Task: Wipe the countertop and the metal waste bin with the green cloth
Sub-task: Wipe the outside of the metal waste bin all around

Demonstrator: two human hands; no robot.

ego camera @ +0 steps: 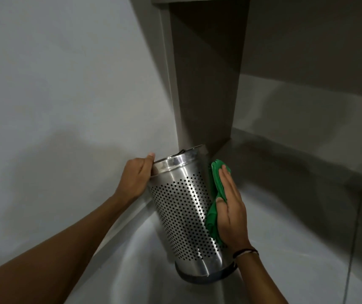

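Right hand (230,213) presses green cloth (214,194) against bin (184,205).

Much of the green cloth (214,189) is covered by the right hand (230,207); both forearms are cut off by the bottom edge.

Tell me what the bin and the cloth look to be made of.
Waste bin: looks like polished steel, mirror highlights, rows of punched holes, with a dark band at the base, perhaps rubber or plastic. Green cloth: soft matte fabric, folding and bunching under the right hand; fibre type cannot be told.
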